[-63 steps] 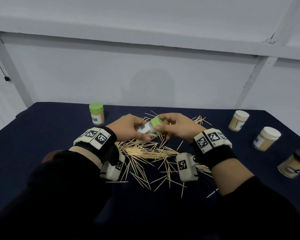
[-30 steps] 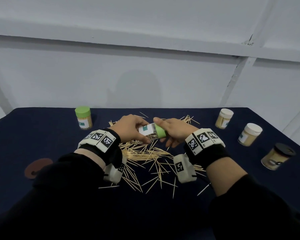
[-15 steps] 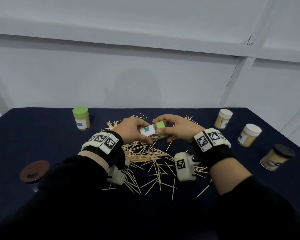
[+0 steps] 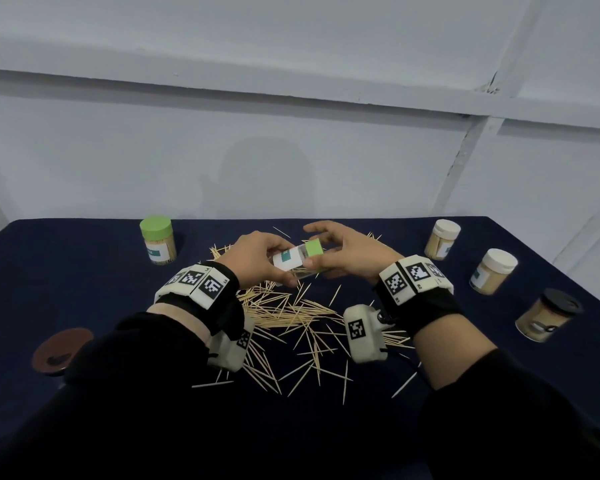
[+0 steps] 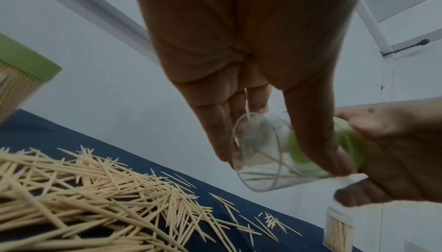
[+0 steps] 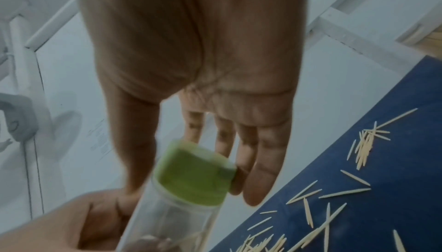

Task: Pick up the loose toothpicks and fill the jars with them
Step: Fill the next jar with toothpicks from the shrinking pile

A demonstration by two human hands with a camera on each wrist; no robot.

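A small clear jar (image 4: 289,260) with a white label lies nearly sideways in the air above the toothpick pile (image 4: 284,311). My left hand (image 4: 284,266) grips its body. My right hand (image 4: 321,249) pinches its green lid (image 4: 314,247) between thumb and fingers. In the left wrist view the jar (image 5: 258,154) is see-through, with only one or two toothpicks inside, and the green lid (image 5: 322,148) sits under my right hand. The right wrist view shows the lid (image 6: 193,173), blurred, between my thumb and fingers. Loose toothpicks (image 5: 95,190) cover the dark blue cloth.
A filled green-lidded jar (image 4: 157,240) stands at the back left. Two cream-lidded jars (image 4: 442,239) (image 4: 492,275) and a black-lidded jar (image 4: 544,315) stand along the right. A brown lid (image 4: 61,351) lies at the near left. A white wall rises behind the table.
Both hands have kept the jar over the pile. My right fingers have shifted round the green lid, with the index finger now lifted above it.
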